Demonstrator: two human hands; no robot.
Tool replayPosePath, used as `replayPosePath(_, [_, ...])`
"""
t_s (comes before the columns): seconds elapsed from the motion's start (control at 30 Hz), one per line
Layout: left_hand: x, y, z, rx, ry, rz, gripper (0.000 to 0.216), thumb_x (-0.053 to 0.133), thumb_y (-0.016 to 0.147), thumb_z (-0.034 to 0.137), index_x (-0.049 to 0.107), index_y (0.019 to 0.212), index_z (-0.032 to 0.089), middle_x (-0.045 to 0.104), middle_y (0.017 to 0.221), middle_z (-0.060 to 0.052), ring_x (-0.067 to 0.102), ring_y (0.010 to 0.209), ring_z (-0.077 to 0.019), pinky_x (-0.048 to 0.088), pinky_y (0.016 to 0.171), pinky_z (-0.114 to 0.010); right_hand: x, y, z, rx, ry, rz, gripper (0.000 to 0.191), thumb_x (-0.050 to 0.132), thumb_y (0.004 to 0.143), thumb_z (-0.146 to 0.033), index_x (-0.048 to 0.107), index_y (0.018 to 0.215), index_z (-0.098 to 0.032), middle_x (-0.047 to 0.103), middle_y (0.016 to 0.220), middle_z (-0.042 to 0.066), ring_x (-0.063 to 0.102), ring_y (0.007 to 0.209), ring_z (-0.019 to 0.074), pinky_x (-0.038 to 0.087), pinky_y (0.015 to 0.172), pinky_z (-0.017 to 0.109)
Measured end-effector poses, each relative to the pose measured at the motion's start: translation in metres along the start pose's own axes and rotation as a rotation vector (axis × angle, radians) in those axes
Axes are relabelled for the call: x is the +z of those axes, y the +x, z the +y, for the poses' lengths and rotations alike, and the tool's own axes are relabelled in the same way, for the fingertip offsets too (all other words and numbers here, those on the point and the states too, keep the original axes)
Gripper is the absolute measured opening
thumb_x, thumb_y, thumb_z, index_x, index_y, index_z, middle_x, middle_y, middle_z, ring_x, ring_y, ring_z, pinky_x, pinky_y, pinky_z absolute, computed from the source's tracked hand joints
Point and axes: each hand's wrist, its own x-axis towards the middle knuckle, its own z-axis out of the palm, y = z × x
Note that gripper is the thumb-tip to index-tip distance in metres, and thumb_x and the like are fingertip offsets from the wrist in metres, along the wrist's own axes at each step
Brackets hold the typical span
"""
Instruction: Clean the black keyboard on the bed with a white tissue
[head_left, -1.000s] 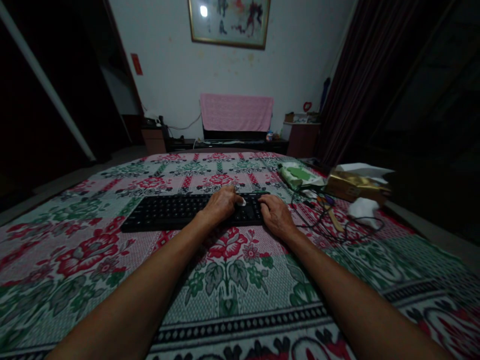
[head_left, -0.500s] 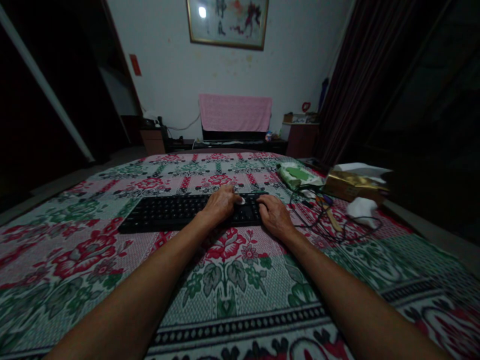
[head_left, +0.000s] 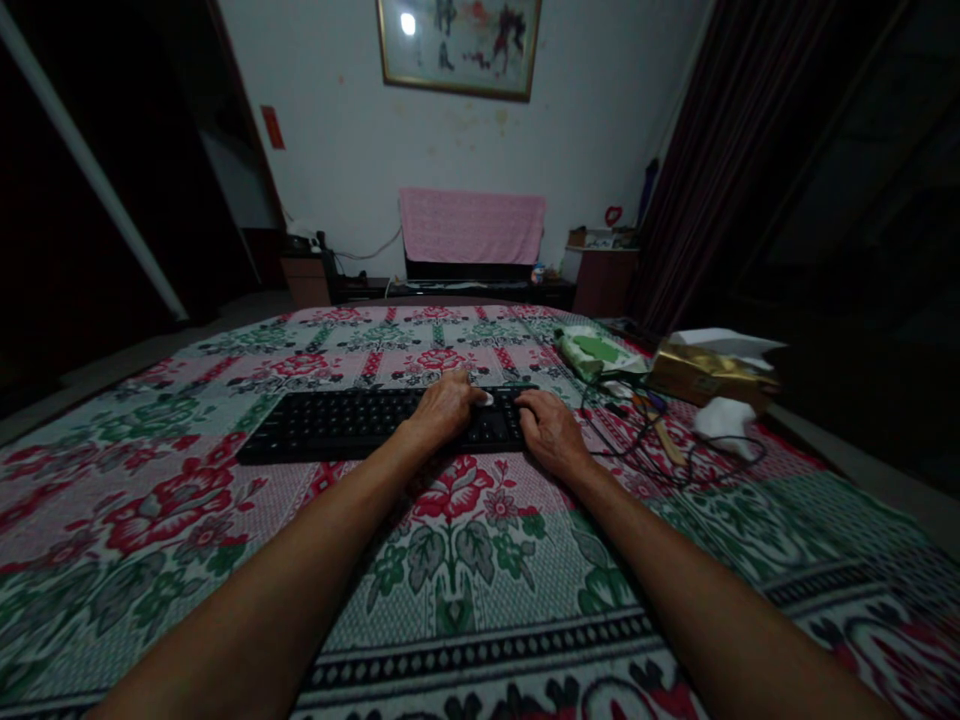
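Observation:
A black keyboard (head_left: 337, 422) lies across a floral bedspread (head_left: 465, 570). My left hand (head_left: 442, 408) rests on the keyboard's right half. Its fingers are curled and pinch a small white wad (head_left: 486, 399) against the keys. My right hand (head_left: 547, 430) sits at the keyboard's right end, with the fingers closed over that edge. Both forearms reach in from the bottom of the view.
To the right of the keyboard lie a green packet (head_left: 596, 350), a tangle of dark cables (head_left: 652, 445), a gold tissue box (head_left: 705, 372) and a crumpled white tissue (head_left: 724, 415). A pink cloth (head_left: 471, 225) hangs over a screen at the far wall.

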Motion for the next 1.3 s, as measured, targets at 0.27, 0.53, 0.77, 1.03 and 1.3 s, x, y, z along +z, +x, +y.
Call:
replayPosePath(0.27, [-0.006,-0.004,0.0,-0.104,0.018,-0.008,0.036,0.041,0.088,0.019,0.069,0.11,0.026,0.057,0.096,-0.009,0.055,0.093,-0.0225,0.044,0.077,-0.03,-0.001,0.001,-0.001,0.004,-0.008,-0.01,0.023,0.041,0.082,-0.014,0.063,0.09,-0.017,0.065,0.099,0.01,0.056,0.097,0.0215,0.043,0.093,0.037])
replayPosePath(0.53, [0.002,0.0,0.005,0.008,0.001,0.004,0.041,0.039,0.088,0.014,0.065,0.115,0.028,0.057,0.098,-0.008,0.054,0.094,-0.0204,0.044,0.079,-0.029,-0.001,0.001,0.0,0.001,-0.018,-0.013,0.023,0.041,0.082,-0.014,0.063,0.09,-0.017,0.064,0.098,0.009,0.056,0.096,0.0213,0.043,0.092,0.037])
replayPosePath(0.77, [-0.004,-0.003,-0.02,-0.206,0.081,0.039,0.04,0.04,0.086,0.018,0.064,0.116,0.029,0.06,0.1,-0.008,0.058,0.096,-0.0221,0.046,0.08,-0.03,-0.002,0.001,-0.001,0.002,-0.006,-0.008,0.023,0.042,0.081,-0.014,0.063,0.09,-0.018,0.065,0.097,0.009,0.056,0.095,0.0214,0.043,0.092,0.038])
replayPosePath(1.03, [0.004,-0.003,-0.046,-0.269,0.017,0.034,0.04,0.039,0.086,0.019,0.061,0.119,0.028,0.063,0.113,-0.006,0.059,0.103,-0.0202,0.046,0.088,-0.03,-0.001,0.001,0.0,0.001,0.001,0.001,0.024,0.042,0.081,-0.015,0.063,0.09,-0.019,0.065,0.098,0.009,0.056,0.097,0.0213,0.043,0.093,0.038])
replayPosePath(1.3, [0.0,-0.004,-0.046,-0.241,0.01,-0.029,0.044,0.038,0.084,0.017,0.058,0.122,0.027,0.068,0.11,-0.005,0.061,0.102,-0.0192,0.046,0.088,-0.029,-0.006,0.002,-0.002,0.01,-0.002,-0.043,0.022,0.044,0.08,-0.015,0.064,0.088,-0.018,0.066,0.097,0.009,0.058,0.095,0.0206,0.044,0.09,0.036])
